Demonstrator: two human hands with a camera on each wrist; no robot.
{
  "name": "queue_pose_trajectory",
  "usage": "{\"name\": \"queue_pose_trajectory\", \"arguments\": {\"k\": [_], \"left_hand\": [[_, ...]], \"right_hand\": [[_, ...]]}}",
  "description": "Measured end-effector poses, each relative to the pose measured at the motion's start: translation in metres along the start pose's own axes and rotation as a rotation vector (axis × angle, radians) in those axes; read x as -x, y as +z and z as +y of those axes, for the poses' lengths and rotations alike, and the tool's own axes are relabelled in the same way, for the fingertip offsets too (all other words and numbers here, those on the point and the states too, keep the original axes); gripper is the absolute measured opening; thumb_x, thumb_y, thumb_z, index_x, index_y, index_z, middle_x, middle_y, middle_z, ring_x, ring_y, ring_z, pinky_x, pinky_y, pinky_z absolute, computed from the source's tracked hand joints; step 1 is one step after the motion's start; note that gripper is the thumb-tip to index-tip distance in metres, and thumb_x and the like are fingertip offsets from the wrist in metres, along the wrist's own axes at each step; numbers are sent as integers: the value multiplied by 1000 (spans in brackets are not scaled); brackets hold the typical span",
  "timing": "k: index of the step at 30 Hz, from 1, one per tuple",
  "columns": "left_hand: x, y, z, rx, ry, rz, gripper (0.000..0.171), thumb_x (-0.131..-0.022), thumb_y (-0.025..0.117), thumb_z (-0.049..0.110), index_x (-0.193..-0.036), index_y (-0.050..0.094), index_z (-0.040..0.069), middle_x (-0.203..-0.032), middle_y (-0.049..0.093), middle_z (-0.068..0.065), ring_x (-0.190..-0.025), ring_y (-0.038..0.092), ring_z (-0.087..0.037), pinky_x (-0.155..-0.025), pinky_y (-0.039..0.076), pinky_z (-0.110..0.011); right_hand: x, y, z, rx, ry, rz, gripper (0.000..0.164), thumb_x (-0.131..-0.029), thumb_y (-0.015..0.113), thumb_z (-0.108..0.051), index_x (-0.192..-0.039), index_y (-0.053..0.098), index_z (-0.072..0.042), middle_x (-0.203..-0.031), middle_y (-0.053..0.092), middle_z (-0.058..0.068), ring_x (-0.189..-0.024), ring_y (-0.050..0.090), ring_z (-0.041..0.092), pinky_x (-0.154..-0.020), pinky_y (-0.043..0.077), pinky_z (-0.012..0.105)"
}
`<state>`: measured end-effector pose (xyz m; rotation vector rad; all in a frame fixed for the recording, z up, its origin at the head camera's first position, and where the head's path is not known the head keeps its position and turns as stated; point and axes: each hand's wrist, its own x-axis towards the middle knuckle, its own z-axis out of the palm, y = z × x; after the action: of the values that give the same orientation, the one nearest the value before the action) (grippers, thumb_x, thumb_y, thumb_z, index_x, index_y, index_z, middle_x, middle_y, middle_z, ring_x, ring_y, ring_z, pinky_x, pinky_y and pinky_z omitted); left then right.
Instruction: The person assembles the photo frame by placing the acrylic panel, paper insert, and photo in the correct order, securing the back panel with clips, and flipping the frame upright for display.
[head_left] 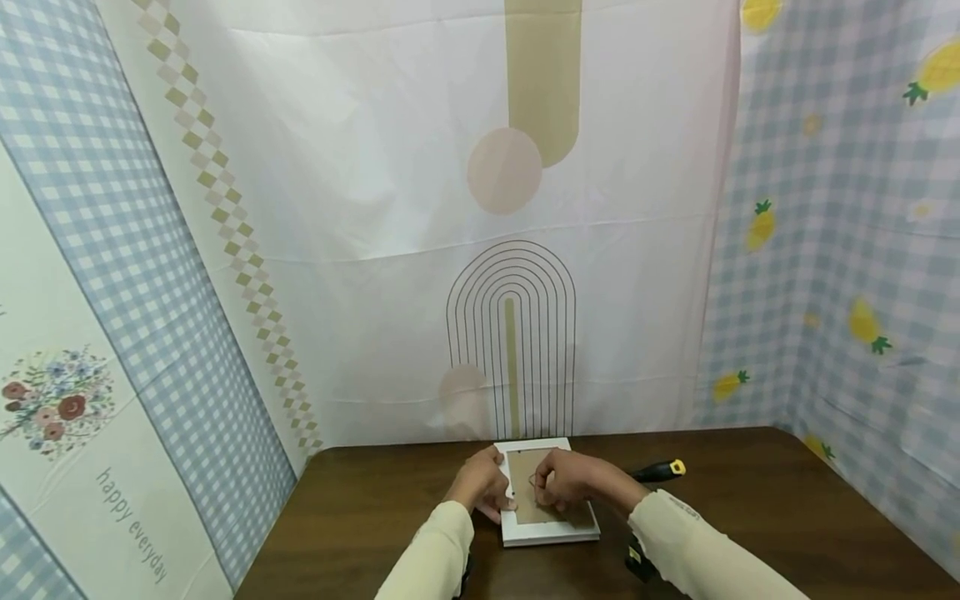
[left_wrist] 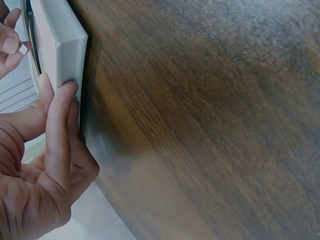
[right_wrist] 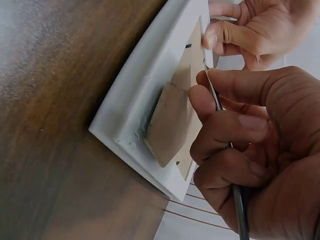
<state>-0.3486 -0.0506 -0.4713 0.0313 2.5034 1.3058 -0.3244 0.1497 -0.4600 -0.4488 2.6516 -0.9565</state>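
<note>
A white picture frame [head_left: 551,537] lies back side up on the table, its brown backing board [head_left: 528,467] showing. A brown stand flap [right_wrist: 167,122] sticks up from that board in the right wrist view. My left hand [head_left: 482,482] grips the frame's left edge, thumb on top and fingers along the side [left_wrist: 60,135]. Over the board, my right hand [head_left: 566,481] holds a slim metal tool [right_wrist: 240,210] between curled fingers, its tip near the board's edge by the left thumb. Fingers hide part of the tool, so its exact kind is unclear.
A black and yellow handled tool [head_left: 660,472] lies right of the frame, partly behind the right forearm. Another black and yellow object [head_left: 636,560] sits under the right sleeve, mostly hidden. The brown table [head_left: 360,517] meets a hung white cloth [head_left: 375,333] at its far edge.
</note>
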Motion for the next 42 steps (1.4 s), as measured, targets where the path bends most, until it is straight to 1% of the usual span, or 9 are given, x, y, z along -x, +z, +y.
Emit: {"name": "queue_pose_trajectory", "arguments": {"k": [3, 6, 7, 13, 21, 26, 31, 37, 42], "left_hand": [[0, -1, 1, -4, 0, 2, 77, -80, 86, -24, -147, 57, 1, -98, 66, -28, -71, 83, -39, -61, 74, -38], [-1, -2, 2, -8, -1, 4, 78, -80, 87, -23, -147, 57, 1, -104, 64, -31, -69, 82, -38, -59, 74, -37], [-2, -3, 2, -8, 0, 4, 79, -80, 87, -23, -148, 56, 1, -105, 64, -32, -68, 82, -38, -59, 74, -37], [-1, -4, 3, -16, 4, 1, 79, -79, 87, -24, -148, 56, 0, -101, 64, -30, -68, 82, -38, -59, 74, -37], [-1, -2, 2, -10, -6, -5, 79, -79, 86, -25, -148, 56, 2, -94, 65, -26, -70, 82, -39, -61, 74, -37], [0, 0, 1, -11, -12, -4, 78, -81, 85, -24, -148, 56, 3, -89, 65, -22, -75, 84, -41, -64, 75, -39], [0, 1, 0, -9, -17, -6, 77, -81, 84, -24, -148, 56, 3, -86, 65, -21, -75, 84, -40, -65, 76, -39], [-1, 0, 1, -27, -22, -13, 77, -81, 87, -22, -147, 57, 3, -91, 67, -25, -73, 84, -38, -63, 75, -37], [1, -1, 1, -26, -27, -10, 78, -82, 87, -22, -148, 57, 4, -93, 66, -25, -74, 84, -38, -63, 75, -37]], "right_hand": [[2, 1, 0, 22, -42, 9, 17, -90, 80, 4, -80, 76, -9, -82, 70, 1, -60, 60, 11, -51, 41, 18], [4, 2, -1, 38, -66, 13, 16, -90, 80, 4, -80, 76, -8, -80, 69, 3, -60, 60, 10, -52, 42, 17], [4, 2, -1, 34, -71, 10, 16, -91, 80, 4, -81, 76, -8, -82, 69, 2, -61, 60, 11, -52, 43, 18], [8, 2, -1, 35, -95, 2, 15, -89, 78, 3, -80, 75, -8, -86, 68, -3, -61, 61, 10, -53, 45, 17], [14, 5, 1, 8, -91, -11, 12, -87, 77, 5, -80, 77, -5, -69, 62, -5, -58, 56, 9, -53, 42, 17], [16, 6, 3, 3, -111, -18, 13, -88, 77, 5, -80, 79, -4, -66, 62, -5, -57, 55, 8, -52, 41, 17], [20, 6, 4, -8, -121, -36, 14, -90, 77, 7, -80, 79, -3, -67, 62, -6, -57, 52, 8, -51, 39, 17], [23, 6, 7, 14, -151, -40, 13, -91, 77, 5, -82, 80, -4, -67, 62, -6, -57, 51, 7, -51, 38, 16], [24, 5, 10, 16, -172, -40, 15, -91, 78, 2, -82, 82, -10, -65, 63, -4, -57, 51, 8, -51, 37, 19]]}}
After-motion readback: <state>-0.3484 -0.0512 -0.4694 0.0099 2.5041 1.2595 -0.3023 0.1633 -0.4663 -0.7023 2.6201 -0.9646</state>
